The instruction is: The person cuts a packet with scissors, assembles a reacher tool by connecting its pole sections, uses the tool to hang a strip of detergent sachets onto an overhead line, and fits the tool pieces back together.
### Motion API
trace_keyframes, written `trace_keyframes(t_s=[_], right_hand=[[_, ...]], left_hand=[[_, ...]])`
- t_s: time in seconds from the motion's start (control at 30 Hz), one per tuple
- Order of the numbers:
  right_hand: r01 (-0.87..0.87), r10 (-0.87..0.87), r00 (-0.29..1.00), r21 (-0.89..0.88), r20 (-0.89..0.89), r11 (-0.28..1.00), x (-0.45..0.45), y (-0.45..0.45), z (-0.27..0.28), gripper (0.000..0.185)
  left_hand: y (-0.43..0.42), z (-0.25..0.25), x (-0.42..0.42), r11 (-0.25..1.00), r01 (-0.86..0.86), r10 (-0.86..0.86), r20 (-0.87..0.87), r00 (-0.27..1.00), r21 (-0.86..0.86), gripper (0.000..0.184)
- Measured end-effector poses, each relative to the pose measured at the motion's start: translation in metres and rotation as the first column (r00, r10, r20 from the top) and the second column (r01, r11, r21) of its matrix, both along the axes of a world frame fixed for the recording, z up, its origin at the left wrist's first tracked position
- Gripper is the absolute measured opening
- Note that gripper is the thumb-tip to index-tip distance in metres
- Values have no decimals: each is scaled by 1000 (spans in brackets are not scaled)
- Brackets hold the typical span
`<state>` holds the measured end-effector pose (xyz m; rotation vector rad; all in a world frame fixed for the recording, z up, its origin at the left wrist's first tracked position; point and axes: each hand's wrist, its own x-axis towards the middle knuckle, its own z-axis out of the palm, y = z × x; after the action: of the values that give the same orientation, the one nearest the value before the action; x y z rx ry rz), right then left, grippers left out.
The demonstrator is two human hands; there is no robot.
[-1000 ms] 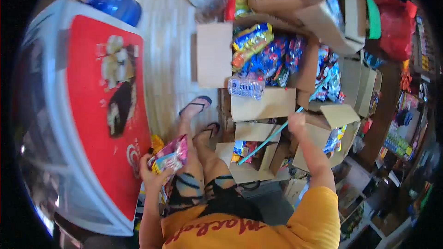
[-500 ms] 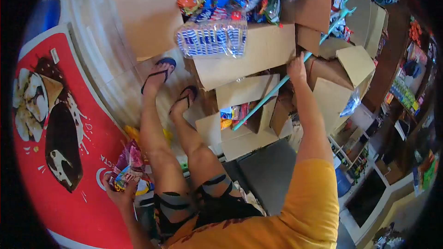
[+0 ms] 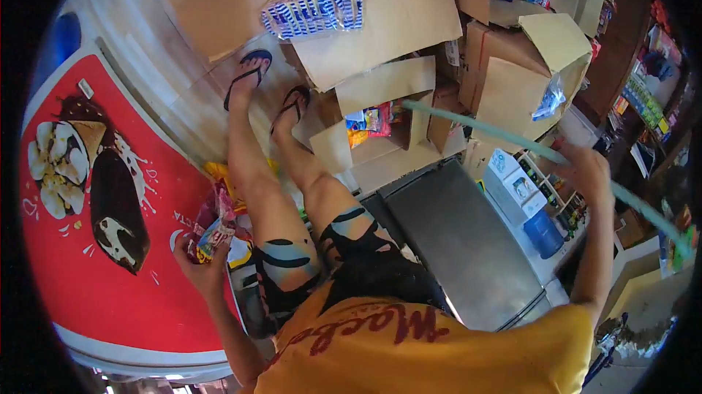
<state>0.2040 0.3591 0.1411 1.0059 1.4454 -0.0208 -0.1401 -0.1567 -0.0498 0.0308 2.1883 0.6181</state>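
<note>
My left hand, at the lower left beside the red freezer lid, is closed on colourful snack packs, pink and multicoloured. On the right, my right hand grips a long pale green stick around its middle. One end of the stick lies over the open cardboard box with small packets inside; its other end points to the lower right. A clear pack with blue and white stripes rests on a larger box's flap.
The red freezer lid fills the left side. A dark grey flat surface lies beside my legs, near a white box and a blue container. Another open box and shelves of goods stand on the right.
My right hand has moved right and down with the stick, which has swung from slanting up over the boxes to slanting down rightward. My left hand still holds the packs.
</note>
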Motion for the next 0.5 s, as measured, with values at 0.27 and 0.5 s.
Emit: trace_keyframes(t_s=[0.27, 0.5], right_hand=[[558, -324, 785, 373, -528, 741, 12, 18, 215, 53], [69, 87, 984, 786, -154, 615, 10, 8, 163, 42]], left_hand=[[-6, 8, -9, 968, 240, -227, -152, 962, 72, 68], [19, 46, -17, 953, 295, -269, -253, 929, 71, 63]])
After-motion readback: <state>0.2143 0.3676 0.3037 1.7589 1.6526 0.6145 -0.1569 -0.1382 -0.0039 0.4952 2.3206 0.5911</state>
